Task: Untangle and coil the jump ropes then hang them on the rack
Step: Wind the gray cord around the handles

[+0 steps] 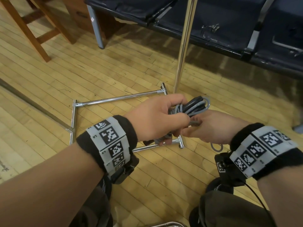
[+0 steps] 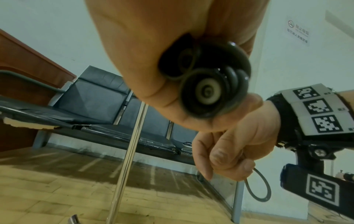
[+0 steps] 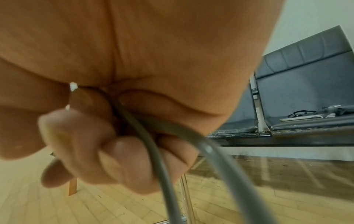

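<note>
A grey jump rope [image 1: 185, 108] with black handles [image 1: 196, 102] is bundled in loops in front of me. My left hand [image 1: 157, 117] grips the bundle, fingers curled round the loops and both handles; in the left wrist view the round handle ends [image 2: 206, 89] stick out of the fist. My right hand [image 1: 211, 126] sits just right of it and pinches a strand of the grey cord [image 3: 153, 144]. A small loop [image 1: 216, 147] hangs below the right hand. The chrome rack's upright pole [image 1: 184, 45] rises behind the hands from its floor base [image 1: 118, 99].
A row of dark blue seats [image 1: 213, 22] stands behind the rack, with small items on one seat [image 3: 306, 114]. A wooden chair [image 1: 32, 27] stands at the far left. A thin metal bar [image 1: 32, 105] lies across the wooden floor. My knees are below the wrists.
</note>
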The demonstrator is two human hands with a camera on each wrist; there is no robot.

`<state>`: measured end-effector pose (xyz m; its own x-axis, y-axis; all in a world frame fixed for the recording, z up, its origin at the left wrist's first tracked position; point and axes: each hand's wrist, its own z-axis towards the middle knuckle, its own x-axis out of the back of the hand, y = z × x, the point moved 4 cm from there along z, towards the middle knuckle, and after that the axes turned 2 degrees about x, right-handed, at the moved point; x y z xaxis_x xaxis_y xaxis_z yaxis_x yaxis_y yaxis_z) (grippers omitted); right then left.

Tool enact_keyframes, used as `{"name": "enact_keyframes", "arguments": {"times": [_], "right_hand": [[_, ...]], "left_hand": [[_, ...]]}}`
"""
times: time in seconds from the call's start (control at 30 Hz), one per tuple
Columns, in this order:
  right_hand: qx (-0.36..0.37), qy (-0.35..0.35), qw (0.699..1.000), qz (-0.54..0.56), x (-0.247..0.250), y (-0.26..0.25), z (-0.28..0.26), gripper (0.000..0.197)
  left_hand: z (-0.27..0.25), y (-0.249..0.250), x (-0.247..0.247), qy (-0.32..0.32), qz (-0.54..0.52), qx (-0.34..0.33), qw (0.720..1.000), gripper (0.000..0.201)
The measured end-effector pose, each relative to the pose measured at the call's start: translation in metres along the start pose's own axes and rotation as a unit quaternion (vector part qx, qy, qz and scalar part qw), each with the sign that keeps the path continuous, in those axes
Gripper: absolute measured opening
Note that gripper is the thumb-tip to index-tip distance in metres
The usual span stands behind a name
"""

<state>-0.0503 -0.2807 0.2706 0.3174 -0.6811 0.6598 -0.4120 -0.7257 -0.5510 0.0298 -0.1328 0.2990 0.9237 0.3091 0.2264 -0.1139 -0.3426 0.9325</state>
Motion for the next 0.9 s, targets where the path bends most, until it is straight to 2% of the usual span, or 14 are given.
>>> {"name": "enact_keyframes", "arguments": {"times": [0.1,0.17,0.3,0.4,0.43,0.5,0.57,0.63,0.7,0.8,0.9], "right_hand": [[0.035,0.003,0.999,-0.021,0.004,-0.007,-0.005,0.017],[0.033,0.011,0.997,-0.075,0.004,-0.011,-0.004,0.013],[0.02,0.048,0.99,-0.131,0.005,-0.018,-0.006,0.006],[0.028,0.093,0.983,-0.153,0.011,-0.03,-0.013,0.014],[0.036,0.106,0.981,-0.156,0.011,-0.035,-0.016,0.017],[0.057,0.126,0.978,-0.155,0.01,-0.045,-0.02,0.017],[0.077,0.148,0.975,-0.148,0.009,-0.05,-0.023,0.011],[0.09,0.177,0.975,-0.101,0.014,-0.049,-0.025,0.003],[0.104,0.201,0.973,-0.045,0.02,-0.045,-0.026,0.006],[0.122,0.224,0.967,-0.002,0.024,-0.038,-0.028,0.01],[0.122,0.234,0.965,0.019,0.027,-0.028,-0.027,0.015]], "left_hand": [[-0.004,-0.001,-0.009,-0.078,0.089,0.018,0.993,0.019],[-0.005,-0.005,-0.018,-0.115,0.205,0.033,0.971,0.012],[-0.001,-0.018,-0.025,-0.107,0.401,0.084,0.906,0.02],[0.004,-0.029,-0.029,-0.092,0.455,0.142,0.874,0.029],[0.005,-0.031,-0.029,-0.083,0.446,0.155,0.877,0.033],[0.007,-0.03,-0.023,-0.043,0.396,0.164,0.902,0.034],[0.01,-0.027,-0.01,0.018,0.328,0.157,0.931,0.024],[0.012,-0.025,0.001,0.066,0.223,0.161,0.959,0.01],[0.013,-0.025,0.005,0.092,0.074,0.169,0.978,0.005],[0.015,-0.026,0.006,0.094,-0.094,0.135,0.982,0.015],[0.018,-0.025,0.002,0.065,-0.213,0.113,0.968,0.018]]}}
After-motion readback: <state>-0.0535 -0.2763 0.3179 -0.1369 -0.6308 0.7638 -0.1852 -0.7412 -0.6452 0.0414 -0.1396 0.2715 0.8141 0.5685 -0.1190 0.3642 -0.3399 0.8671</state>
